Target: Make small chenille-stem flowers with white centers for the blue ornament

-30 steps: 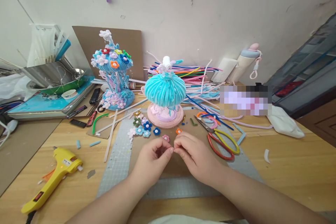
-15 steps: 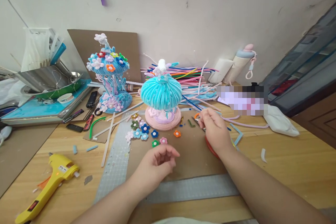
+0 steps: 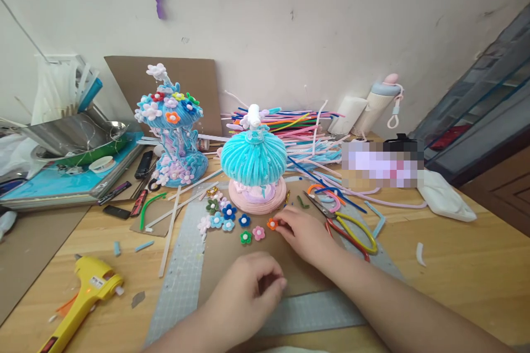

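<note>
My right hand (image 3: 304,234) reaches in from the right, with thumb and fingertips pinched at the edge of a small orange flower (image 3: 272,224) made of fuzzy stem. My left hand (image 3: 252,292) hovers over the cardboard's front part, fingers loosely curled and nothing visible in them. Between the hands and the turquoise-domed fuzzy model (image 3: 254,157) on its round pink base lie a pink flower (image 3: 259,233), a green flower (image 3: 245,237) and a dark blue flower (image 3: 244,220). More small flowers (image 3: 217,219) are grouped to their left.
Scissors (image 3: 358,234) with yellow and red handles lie right of my right hand. A yellow glue gun (image 3: 89,287) rests at left. Behind stand a flower-covered blue model (image 3: 174,116) and a heap of fuzzy stems (image 3: 290,121). A cutting mat (image 3: 314,311) lies under the cardboard (image 3: 223,265).
My right hand has moved left and towards me, from above the scissors to the orange flower. The scissors are now uncovered. My left hand has curled slightly more; the view has tilted up a little.
</note>
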Demonstrator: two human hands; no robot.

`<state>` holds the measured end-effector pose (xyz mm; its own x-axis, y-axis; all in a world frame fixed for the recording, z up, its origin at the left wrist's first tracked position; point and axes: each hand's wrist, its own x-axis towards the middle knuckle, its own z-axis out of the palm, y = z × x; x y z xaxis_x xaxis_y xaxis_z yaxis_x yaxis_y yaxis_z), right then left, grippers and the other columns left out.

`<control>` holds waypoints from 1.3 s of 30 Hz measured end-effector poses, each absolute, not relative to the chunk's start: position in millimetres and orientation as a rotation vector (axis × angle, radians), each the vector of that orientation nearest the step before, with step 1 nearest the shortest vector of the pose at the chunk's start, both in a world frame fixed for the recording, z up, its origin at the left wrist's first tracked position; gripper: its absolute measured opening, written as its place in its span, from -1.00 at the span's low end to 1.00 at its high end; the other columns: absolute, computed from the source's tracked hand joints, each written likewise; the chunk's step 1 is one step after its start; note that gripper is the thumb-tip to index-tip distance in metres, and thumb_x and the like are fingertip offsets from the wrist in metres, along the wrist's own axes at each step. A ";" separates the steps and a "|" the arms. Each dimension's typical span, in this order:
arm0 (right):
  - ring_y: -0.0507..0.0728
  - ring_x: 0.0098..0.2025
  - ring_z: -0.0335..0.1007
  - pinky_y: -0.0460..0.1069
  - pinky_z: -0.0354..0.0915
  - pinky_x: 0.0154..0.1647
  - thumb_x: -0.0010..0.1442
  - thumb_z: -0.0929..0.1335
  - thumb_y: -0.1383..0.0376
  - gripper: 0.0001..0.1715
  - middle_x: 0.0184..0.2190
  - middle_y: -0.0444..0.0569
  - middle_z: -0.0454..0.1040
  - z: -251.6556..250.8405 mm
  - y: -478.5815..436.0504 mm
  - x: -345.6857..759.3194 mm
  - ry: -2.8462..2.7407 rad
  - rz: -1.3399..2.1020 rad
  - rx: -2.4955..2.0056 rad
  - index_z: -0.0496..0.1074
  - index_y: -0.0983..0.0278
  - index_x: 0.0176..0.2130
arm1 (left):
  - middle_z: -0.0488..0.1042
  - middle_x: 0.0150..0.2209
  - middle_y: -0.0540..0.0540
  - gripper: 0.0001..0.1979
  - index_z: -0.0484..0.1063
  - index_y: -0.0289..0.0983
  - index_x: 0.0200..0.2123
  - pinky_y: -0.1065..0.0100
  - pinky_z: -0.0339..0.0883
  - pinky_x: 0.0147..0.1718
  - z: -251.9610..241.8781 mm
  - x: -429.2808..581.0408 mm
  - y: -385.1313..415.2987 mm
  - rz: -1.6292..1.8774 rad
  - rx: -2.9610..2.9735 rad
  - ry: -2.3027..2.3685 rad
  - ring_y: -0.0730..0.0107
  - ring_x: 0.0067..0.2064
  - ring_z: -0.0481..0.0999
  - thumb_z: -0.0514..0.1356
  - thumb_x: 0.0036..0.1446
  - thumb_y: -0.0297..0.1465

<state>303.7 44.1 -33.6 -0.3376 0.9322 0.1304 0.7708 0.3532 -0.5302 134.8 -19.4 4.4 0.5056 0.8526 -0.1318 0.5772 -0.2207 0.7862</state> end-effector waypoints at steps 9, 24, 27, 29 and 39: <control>0.10 -0.13 0.37 0.00 0.28 -0.10 0.19 0.20 0.48 -0.65 -0.17 0.03 0.46 -37.6 43.7 291.0 -2.006 0.639 -1.236 0.41 0.30 -0.07 | 0.43 -0.40 0.05 -0.89 0.36 -0.20 -0.40 0.47 0.14 -0.43 -0.5 135.6 -26.0 0.264 2.285 1.114 0.47 -0.37 0.39 0.06 0.12 -0.45; 0.13 0.00 0.27 0.08 0.17 0.05 0.16 0.21 0.50 -0.53 0.00 -0.04 0.40 -27.3 18.7 283.5 -2.408 0.485 -1.031 0.35 0.21 0.04 | 0.47 -0.11 -0.17 -0.67 0.42 -0.28 -0.10 0.13 0.26 -0.17 -0.8 114.7 -13.0 0.231 2.552 1.747 0.11 -0.10 0.38 -0.01 0.10 -0.52; 0.12 0.02 0.25 0.08 0.14 0.08 0.16 0.21 0.51 -0.51 0.03 -0.05 0.38 -28.1 20.0 283.8 -2.397 0.489 -1.011 0.34 0.21 0.05 | 0.46 -0.07 -0.21 -0.66 0.43 -0.33 -0.09 0.08 0.28 -0.17 -2.8 117.1 -13.7 0.186 2.592 1.774 0.06 -0.07 0.38 0.00 0.09 -0.52; 0.12 0.03 0.24 0.07 0.14 0.09 0.17 0.20 0.51 -0.52 0.03 -0.06 0.37 -27.3 20.4 285.0 -2.365 0.504 -1.016 0.35 0.20 0.03 | 0.44 -0.03 -0.22 -0.65 0.42 -0.33 -0.07 0.08 0.28 -0.14 -1.3 113.6 -11.5 0.227 2.587 1.812 0.06 -0.05 0.37 0.00 0.10 -0.52; 0.23 0.30 -0.20 0.28 -0.14 0.24 0.20 0.28 0.23 -0.34 0.29 0.00 -0.07 -12.6 11.4 287.4 -2.594 0.547 -1.125 0.03 0.11 0.24 | 0.43 -0.03 -0.22 -0.65 0.42 -0.31 -0.06 0.13 0.31 -0.07 9.7 56.1 3.6 0.303 2.335 1.934 0.15 -0.03 0.41 -0.07 0.18 -0.46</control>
